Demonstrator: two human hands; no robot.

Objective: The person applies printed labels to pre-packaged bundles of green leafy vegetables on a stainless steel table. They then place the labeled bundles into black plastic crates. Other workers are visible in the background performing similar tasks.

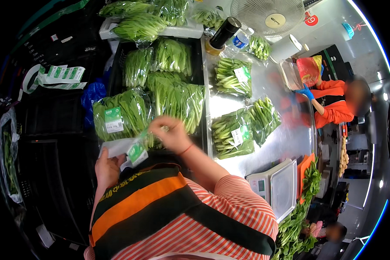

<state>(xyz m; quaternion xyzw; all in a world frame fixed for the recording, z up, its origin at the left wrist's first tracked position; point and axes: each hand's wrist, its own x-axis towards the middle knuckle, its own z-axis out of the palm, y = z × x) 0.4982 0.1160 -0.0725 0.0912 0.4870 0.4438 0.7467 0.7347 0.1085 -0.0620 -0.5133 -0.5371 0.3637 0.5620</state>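
Two hands up close: left hand (107, 168) gripped the label strip (126, 150), long axis running right toward the right hand (172, 134), which pinched its far end just over the bagged greens (121, 113).

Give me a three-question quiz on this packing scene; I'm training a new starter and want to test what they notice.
1. True or false: the left hand holds a strip of green and white labels.
2. What is the right hand doing? A) pressing the scale B) reaching to a bag of greens in the black crate C) holding the bottle
3. Fill in: the white scale stands on the shiny metal ____, near its front edge.

Key: 1 true. 2 B; whether it grips the bag cannot be told. 3 table.
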